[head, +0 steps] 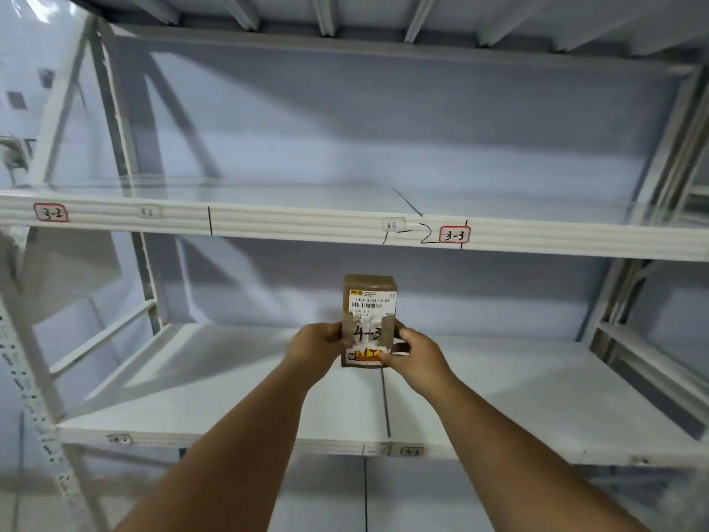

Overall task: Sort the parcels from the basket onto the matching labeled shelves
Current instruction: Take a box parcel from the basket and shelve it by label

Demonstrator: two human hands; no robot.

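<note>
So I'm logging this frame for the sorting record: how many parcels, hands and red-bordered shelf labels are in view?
Parcels: 1, brown box marked 4-3
Hands: 2, left hand, right hand, both gripping the box
Red-bordered labels: 2, 3-2 label, 3-3 label
Total: 5

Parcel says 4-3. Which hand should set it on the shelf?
Right, probably. Both hands hold the parcel, but the right hand is on the side right of the lower shelf divider line, under the 3-3 label.

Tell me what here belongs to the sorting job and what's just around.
In the job: parcel marked 4-3, left hand, right hand, lower shelf, shelf tags 3-2 and 3-3.
Just around: rack upright, back wall.
</note>
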